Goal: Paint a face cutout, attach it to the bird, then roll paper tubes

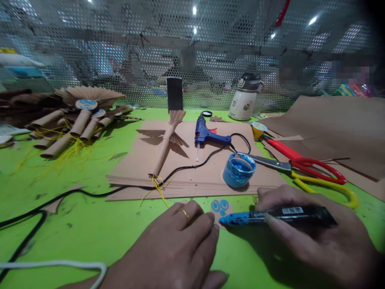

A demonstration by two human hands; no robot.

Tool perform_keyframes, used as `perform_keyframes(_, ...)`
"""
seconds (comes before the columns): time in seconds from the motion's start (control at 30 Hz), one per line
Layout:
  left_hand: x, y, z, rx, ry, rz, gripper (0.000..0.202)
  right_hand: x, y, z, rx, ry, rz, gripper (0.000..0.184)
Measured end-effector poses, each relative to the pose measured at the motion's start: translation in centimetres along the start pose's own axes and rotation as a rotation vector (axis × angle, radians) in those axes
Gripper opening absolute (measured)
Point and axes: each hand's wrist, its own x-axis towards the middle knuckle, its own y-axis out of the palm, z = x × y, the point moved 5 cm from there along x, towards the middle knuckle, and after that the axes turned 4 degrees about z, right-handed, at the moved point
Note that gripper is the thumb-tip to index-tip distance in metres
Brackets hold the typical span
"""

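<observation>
My right hand [325, 237] grips a marker [288, 214] with a black barrel and a blue-smeared front end. Its tip points left and meets a small brown paper disc [220, 205] on the green table. Blue spiral eyes and a rounded shape between them are drawn on that disc. Curled over the disc's left edge, the fingers of my left hand [180, 241] are bent together and hold it down; a ring is on one finger. Just beyond stands an open jar of blue paint [237, 176].
Behind lie stacked brown paper sheets [204, 168] bearing a rolled-paper figure [164, 150] and a blue glue gun [210, 135] with a black cord. Scissors [303, 160] are at right, finished figures [84, 116] at left. A phone [175, 94] and bottle [243, 100] stand at the back.
</observation>
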Motion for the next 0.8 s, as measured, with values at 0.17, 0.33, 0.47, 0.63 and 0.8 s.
perform_keyframes(0.17, -0.01, -0.10, -0.14, 0.006, -0.010, -0.005, 0.027, 0.00, 0.05, 0.15, 0.000, -0.024, 0.003, 0.004)
perform_keyframes(0.33, 0.10, -0.14, -0.20, 0.006, -0.012, 0.004, 0.025, 0.03, -0.06, 0.16, 0.003, 0.004, 0.019, 0.004)
perform_keyframes(0.47, 0.02, -0.08, -0.11, 0.002, -0.014, 0.006, 0.025, -0.12, -0.15, 0.19, 0.018, 0.003, 0.033, 0.005)
perform_keyframes(0.63, -0.03, -0.08, -0.08, -0.004, -0.029, 0.002, 0.023, -0.18, -0.13, 0.14, 0.010, -0.007, 0.021, 0.005)
perform_keyframes(0.8, 0.09, -0.07, -0.15, -0.009, -0.021, 0.012, 0.023, -0.06, -0.14, 0.21, 0.019, -0.034, 0.010, 0.005)
